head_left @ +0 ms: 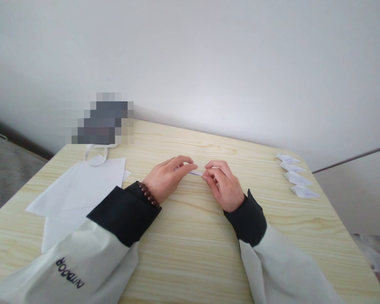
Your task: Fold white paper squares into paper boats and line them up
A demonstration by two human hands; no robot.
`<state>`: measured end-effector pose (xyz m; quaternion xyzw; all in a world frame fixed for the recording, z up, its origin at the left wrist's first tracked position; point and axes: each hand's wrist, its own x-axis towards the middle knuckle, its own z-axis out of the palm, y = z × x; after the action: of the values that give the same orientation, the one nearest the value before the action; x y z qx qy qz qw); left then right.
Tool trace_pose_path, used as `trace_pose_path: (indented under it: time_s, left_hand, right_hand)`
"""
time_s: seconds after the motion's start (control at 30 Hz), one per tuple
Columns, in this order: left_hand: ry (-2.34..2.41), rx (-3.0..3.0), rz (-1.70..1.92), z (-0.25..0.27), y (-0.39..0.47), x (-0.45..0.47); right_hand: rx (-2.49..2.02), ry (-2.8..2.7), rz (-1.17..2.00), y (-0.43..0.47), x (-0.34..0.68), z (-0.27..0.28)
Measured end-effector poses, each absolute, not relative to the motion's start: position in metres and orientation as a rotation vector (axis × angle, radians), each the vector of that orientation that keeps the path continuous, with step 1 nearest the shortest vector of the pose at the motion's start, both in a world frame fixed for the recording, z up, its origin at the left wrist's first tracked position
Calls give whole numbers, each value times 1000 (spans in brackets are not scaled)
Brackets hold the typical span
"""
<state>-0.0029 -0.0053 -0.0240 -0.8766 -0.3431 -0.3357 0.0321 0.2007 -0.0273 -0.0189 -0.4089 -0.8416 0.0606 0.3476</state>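
Taking the paper between the hands as the clock's centre, a pale wall (209, 63) rises across 12, and the wood-grain table (190, 261) spreads below it. White sheets (91, 185) lie flat and overlapping toward 9, partly under the left sleeve (91, 249). A dark block (101, 122), pixelated beyond recognition, stands toward 10. The left hand (167, 175), a beaded bracelet (148, 194) at its wrist, grips the paper's left part between thumb and fingers; the right hand (223, 185) pinches its right end. Four folded paper pieces (297, 177) sit in a row at 3, and a white loop (85, 157) lies between 9 and 10, at the sheets' far side. Smallest to the eye is the narrow folded paper (195, 172) at the centre, mostly covered by fingers.

Four pieces look finished and alike; the fifth seems partway, its folds too hidden to judge. The loose sheets appear unworked, their number unclear.

The row sits close to the table's right edge, leaving little margin beyond it. Bare wood separates it from the right hand, and more runs between the forearms toward 6. Leftward, the sheets limit the room.
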Motion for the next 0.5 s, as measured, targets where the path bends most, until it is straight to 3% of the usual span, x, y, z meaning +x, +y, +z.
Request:
trace_pose_path:
  time_s: [0.23, 0.5]
  left_hand:
    - [-1051, -2641, -910, -18, -7, -5]
    - [-1076, -2626, -954, -15, -10, -2]
  right_hand:
    - [-991, -2202, 69, -25, 198, -17]
    - [-1022, -2202, 214, -25, 199, -20]
